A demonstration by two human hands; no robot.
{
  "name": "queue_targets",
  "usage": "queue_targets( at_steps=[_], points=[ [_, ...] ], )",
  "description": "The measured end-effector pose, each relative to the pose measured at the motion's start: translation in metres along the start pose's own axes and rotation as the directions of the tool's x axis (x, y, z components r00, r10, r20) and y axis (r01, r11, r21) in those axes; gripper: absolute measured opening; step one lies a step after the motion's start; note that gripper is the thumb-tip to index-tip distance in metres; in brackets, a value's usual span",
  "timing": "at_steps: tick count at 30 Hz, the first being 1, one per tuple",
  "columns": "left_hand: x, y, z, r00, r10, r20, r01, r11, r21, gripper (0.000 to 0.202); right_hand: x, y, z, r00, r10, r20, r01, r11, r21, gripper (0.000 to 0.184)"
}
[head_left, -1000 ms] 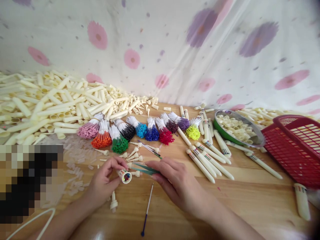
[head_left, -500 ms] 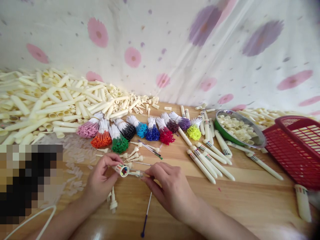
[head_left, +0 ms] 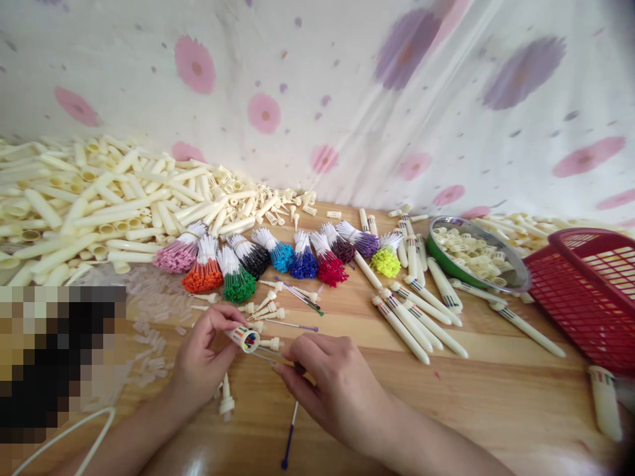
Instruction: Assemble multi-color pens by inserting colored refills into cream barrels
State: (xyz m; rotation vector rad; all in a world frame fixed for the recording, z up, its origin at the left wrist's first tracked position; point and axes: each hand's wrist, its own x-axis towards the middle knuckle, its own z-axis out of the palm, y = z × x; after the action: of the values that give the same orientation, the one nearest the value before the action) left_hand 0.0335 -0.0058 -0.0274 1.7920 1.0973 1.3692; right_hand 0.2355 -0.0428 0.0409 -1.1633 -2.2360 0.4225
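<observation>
My left hand (head_left: 201, 360) pinches a short cream pen barrel (head_left: 244, 338), its open end facing me with several coloured refill ends inside. My right hand (head_left: 330, 387) is closed on a thin refill (head_left: 265, 356) whose tip sits at the barrel's mouth. Bundles of refills lie in a row beyond my hands: pink (head_left: 174, 254), orange (head_left: 202, 274), green (head_left: 235, 281), black (head_left: 253, 259), light blue (head_left: 278, 254), dark blue (head_left: 302, 261), red (head_left: 328, 266), purple (head_left: 360, 243), yellow-green (head_left: 384, 259). A loose purple-tipped refill (head_left: 290, 436) lies on the wooden table (head_left: 496, 410) under my right wrist.
A big heap of cream barrels (head_left: 89, 205) fills the left. Assembled pens (head_left: 417, 317) lie right of centre. A green bowl (head_left: 469, 261) of small cream parts and a red basket (head_left: 590, 291) stand at the right. Flowered cloth (head_left: 347, 86) hangs behind. A blurred patch covers the lower left.
My right hand has pulled back toward me and dropped lower. It now holds a single thin refill at the barrel's mouth; the barrel has tilted slightly in my left hand.
</observation>
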Motion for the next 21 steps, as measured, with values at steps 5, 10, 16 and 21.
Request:
queue_targets(
  at_steps=[5,10,16,21],
  points=[
    [0.001,0.001,0.000,1.000,0.001,0.004,-0.001,1.000,-0.003,0.017,0.000,0.001,0.001,1.000,0.001,0.018,0.000,1.000,-0.007,0.021],
    [0.001,0.001,-0.001,1.000,-0.005,0.011,0.005,1.000,-0.004,0.017,0.000,0.000,0.001,1.000,-0.030,0.009,0.030,1.000,-0.010,0.023],
    [0.000,0.002,-0.003,0.997,0.014,0.074,-0.013,1.000,-0.008,0.019,0.000,0.000,-0.008,0.999,-0.053,-0.002,0.052,0.998,-0.036,0.026],
    [-0.001,0.002,-0.004,0.989,0.023,0.146,-0.028,0.999,0.032,0.017,0.000,0.004,-0.017,0.998,-0.032,0.050,0.035,0.997,-0.065,0.025]
  ],
)
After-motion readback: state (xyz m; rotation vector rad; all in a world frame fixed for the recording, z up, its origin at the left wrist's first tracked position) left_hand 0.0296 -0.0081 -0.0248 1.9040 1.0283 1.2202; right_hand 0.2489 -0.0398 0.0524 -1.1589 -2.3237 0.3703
